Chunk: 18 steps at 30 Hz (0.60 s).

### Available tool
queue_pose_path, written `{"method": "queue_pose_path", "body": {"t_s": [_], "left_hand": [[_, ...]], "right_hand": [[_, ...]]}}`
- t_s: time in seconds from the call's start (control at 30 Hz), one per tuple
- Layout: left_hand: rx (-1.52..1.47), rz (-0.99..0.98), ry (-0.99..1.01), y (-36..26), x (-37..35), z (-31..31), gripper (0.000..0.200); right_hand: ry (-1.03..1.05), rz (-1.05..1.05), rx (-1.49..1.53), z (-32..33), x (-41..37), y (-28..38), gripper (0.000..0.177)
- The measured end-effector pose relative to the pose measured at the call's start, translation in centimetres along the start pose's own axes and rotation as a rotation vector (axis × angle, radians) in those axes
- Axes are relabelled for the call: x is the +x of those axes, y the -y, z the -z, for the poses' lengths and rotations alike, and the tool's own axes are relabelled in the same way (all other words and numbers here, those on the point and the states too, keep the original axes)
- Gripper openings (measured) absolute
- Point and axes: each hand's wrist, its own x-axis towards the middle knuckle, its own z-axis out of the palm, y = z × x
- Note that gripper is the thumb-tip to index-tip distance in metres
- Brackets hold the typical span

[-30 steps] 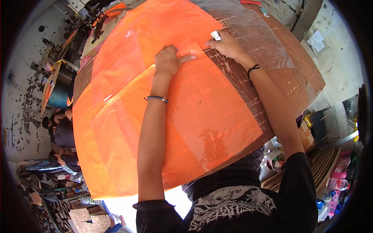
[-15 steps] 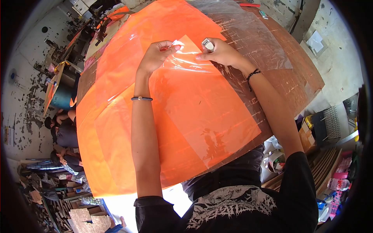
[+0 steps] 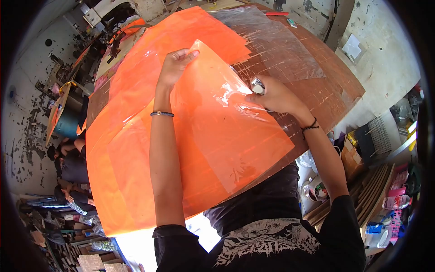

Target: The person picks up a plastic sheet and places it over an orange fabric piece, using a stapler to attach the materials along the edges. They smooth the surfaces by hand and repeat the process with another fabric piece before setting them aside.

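A glossy clear sheet (image 3: pixel 240 131) lies over bright orange material (image 3: pixel 122 181) on the brown, scratched table. My left hand (image 3: pixel 179 65) pinches its far corner and holds it raised. At the sheet's right edge is my right hand (image 3: pixel 276 95), closed round a small white and metal object (image 3: pixel 258 86), which looks like a lighter, with the thumb on the sheet. Whether the right fingers also grip the sheet is hard to see.
Another clear sheet (image 3: pixel 290 50) covers the table's far right, near a red item (image 3: pixel 276 13) and a small green item (image 3: pixel 291 22). People (image 3: pixel 72 167) sit at the left. Wood pieces and a wire rack (image 3: pixel 379 136) flank the table.
My left hand has lifted the sheet's corner higher. My right hand has moved down along the sheet's right edge, towards me, with the small object still in it. The view has shifted slightly.
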Motion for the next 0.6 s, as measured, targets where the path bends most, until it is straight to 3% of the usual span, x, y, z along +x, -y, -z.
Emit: {"method": "queue_pose_path", "body": {"t_s": [0.17,0.23,0.5,0.6], "left_hand": [[-0.133,-0.087,-0.053,-0.1,-0.1,0.6,0.028],[-0.203,-0.091,-0.051,-1.0,-0.4,0.2,0.027],[0.161,-0.150,0.208,-4.2,-0.4,-1.3,0.025],[0.293,-0.158,0.262,-4.2,0.2,-0.1,0.023]], "right_hand": [[-0.061,-0.018,0.022,0.2,-6.4,1.3,0.031],[-0.068,-0.069,0.171,0.1,-8.7,1.6,0.032],[-0.103,-0.252,0.377,-2.5,-15.3,3.8,0.035],[-0.097,-0.215,0.546,-3.0,-16.1,4.1,0.034]]}}
